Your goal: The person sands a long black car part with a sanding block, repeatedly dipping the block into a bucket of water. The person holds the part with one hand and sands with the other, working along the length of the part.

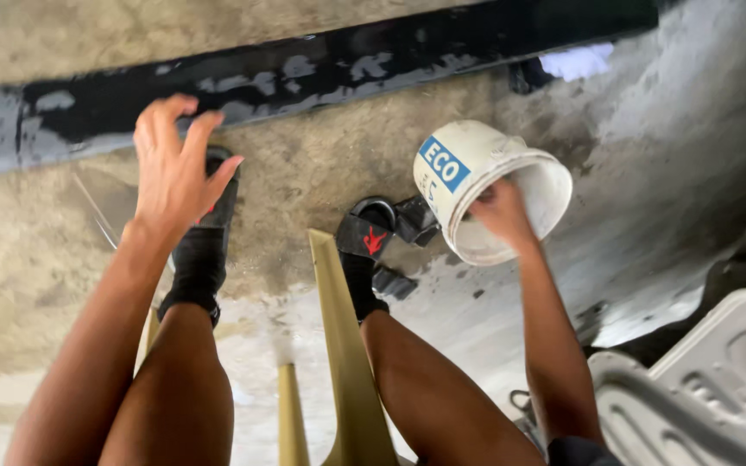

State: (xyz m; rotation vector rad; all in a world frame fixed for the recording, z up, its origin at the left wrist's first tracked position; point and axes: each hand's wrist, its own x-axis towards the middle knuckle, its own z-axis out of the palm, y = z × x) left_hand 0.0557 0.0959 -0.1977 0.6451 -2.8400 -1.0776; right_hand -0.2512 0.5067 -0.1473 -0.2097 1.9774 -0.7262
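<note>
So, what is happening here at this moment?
A person sits on a yellowish plastic chair, looking down at their own legs and black socks and sandals. The right hand grips the rim of a white plastic bucket, which is tilted on its side above the concrete floor. The left hand is open, fingers spread, raised near a black-painted strip along the base of the wall, holding nothing. A pale plastic chair lies at the lower right.

Left hand (173, 164) raised open, fingers spread and slightly curled, well left of the white bucket (485, 185), right hand (501, 211) reaching into that bucket's mouth, forearm extended
</note>
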